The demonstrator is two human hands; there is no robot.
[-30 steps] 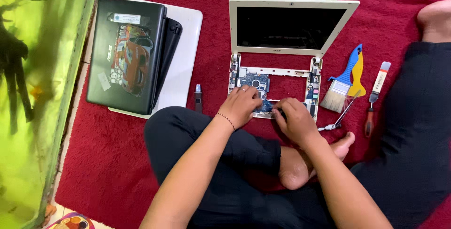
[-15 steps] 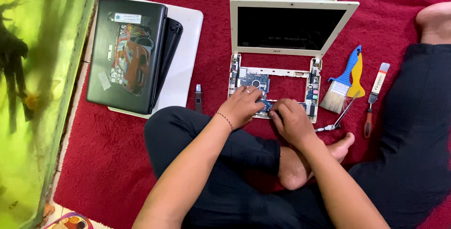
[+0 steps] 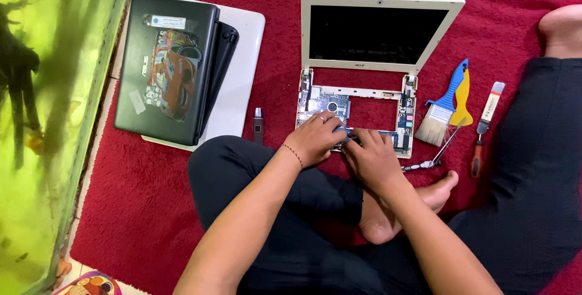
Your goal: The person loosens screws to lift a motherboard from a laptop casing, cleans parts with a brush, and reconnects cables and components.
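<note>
A white laptop lies open on the red carpet, its dark screen [image 3: 379, 34] tilted back and its base [image 3: 351, 104] stripped so the blue circuit board shows. My left hand [image 3: 315, 139] rests on the front left of the board, fingers curled. My right hand [image 3: 373, 160] sits just beside it at the front edge. The fingertips of both hands meet on a small blue-grey piece [image 3: 343, 137] at the board's front edge. My hands hide what lies under them. I sit cross-legged with a bare foot [image 3: 436, 191] below the laptop.
A black laptop [image 3: 167, 68] lies on a white one [image 3: 242, 77] at the left. A small dark stick [image 3: 258, 124] lies beside my knee. A blue-handled brush [image 3: 441, 110], tweezers [image 3: 439, 152] and a screwdriver [image 3: 484, 128] lie to the right. A green aquarium [image 3: 42, 119] borders the carpet's left edge.
My right hand has shifted slightly left, closer to my left hand at the board's front edge. Nothing else has moved.
</note>
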